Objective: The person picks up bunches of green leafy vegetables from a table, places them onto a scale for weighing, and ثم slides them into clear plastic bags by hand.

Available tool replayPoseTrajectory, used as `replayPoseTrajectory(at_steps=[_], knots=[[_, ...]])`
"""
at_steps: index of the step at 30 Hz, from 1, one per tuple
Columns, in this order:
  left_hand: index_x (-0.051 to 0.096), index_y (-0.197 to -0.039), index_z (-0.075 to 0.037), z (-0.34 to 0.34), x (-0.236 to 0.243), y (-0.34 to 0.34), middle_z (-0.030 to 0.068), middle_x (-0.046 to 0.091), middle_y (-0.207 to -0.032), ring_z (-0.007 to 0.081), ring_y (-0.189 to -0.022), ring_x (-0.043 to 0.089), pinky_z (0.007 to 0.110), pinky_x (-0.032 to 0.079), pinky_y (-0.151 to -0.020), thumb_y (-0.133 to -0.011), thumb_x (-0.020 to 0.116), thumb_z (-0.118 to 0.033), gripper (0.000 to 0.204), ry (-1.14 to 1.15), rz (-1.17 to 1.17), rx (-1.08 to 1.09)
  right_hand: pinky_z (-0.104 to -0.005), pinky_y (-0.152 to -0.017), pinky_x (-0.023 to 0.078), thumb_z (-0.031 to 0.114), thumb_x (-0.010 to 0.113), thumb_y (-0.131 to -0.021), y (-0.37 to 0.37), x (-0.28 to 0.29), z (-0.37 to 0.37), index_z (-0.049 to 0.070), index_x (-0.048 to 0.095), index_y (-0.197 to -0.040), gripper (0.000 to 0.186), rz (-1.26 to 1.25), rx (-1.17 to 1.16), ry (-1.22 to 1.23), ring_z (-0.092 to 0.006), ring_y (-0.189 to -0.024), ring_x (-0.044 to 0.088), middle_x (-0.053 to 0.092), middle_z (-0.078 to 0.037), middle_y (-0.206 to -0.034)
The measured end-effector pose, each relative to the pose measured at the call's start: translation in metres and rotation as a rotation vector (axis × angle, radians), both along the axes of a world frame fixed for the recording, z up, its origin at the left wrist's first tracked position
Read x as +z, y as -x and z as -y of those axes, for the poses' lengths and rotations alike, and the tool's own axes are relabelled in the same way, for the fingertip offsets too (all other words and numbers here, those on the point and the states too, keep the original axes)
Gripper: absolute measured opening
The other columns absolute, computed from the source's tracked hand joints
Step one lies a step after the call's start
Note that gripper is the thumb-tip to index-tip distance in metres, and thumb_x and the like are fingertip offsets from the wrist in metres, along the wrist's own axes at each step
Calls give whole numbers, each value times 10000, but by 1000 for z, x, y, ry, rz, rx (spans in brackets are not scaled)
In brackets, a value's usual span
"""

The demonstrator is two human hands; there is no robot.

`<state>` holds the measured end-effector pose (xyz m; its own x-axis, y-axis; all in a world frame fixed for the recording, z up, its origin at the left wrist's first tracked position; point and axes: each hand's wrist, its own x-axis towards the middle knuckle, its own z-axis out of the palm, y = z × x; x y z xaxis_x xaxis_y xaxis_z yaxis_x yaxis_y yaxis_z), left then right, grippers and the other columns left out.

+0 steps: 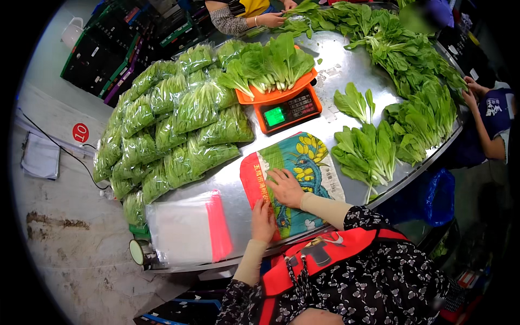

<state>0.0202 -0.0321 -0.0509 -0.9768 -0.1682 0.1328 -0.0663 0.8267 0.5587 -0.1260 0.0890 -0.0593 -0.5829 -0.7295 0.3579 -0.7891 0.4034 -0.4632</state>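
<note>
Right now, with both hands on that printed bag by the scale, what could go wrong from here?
The stack of clear bags overhangs the table's near edge by the left hand; a nudge could send it off. The heap of bagged greens slopes toward the left rim, so packs might slide to the floor. The greens overhang the orange scale above the right hand on the printed bag; a bump could tip them.

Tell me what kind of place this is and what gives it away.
Most likely a vegetable packing station. A steel table carries loose leafy greens, an orange scale loaded with more, and a pile of bagged greens beside a stack of empty clear bags. Both hands, left hand and right hand, rest on a printed bag.
</note>
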Motion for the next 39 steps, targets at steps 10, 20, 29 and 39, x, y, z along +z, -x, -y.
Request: replayPoseTrajectory(at_steps=[10,20,29,39], knots=[[579,-1115,-19,48,23,50,120,656,-984,262,-935,629,347,505,-799,-826,655,-88,307,-432,251,168,-314,-762,520,181,603,-861,130,63,-92,3,631,-1077,281,1082,103,289,-216,-852,652,685,-129,-950],[474,-1271,50,83,155,270,147,615,-1146,200,-1006,618,288,521,-833,-903,587,-116,419,-992,50,258,-375,-917,484,59,556,-900,279,134,-113,-96,447,-1229,379,1551,-113,898,-272,-1045,570,557,-190,-1152],[284,-1341,186,135,101,377,169,577,-1100,187,-906,603,278,506,-739,-860,614,-117,657,-1098,80,376,-300,-762,464,13,580,-871,328,125,-59,33,530,-1082,217,1625,-175,847,-139,-865,534,542,-49,-1017],[580,-1047,55,94,112,413,106,626,-949,152,-738,608,260,470,-541,-753,700,-26,328,-1061,119,437,-320,-882,504,19,738,-766,330,142,-12,-23,434,-1265,586,1128,-137,617,-208,-1061,582,564,-131,-1199]])
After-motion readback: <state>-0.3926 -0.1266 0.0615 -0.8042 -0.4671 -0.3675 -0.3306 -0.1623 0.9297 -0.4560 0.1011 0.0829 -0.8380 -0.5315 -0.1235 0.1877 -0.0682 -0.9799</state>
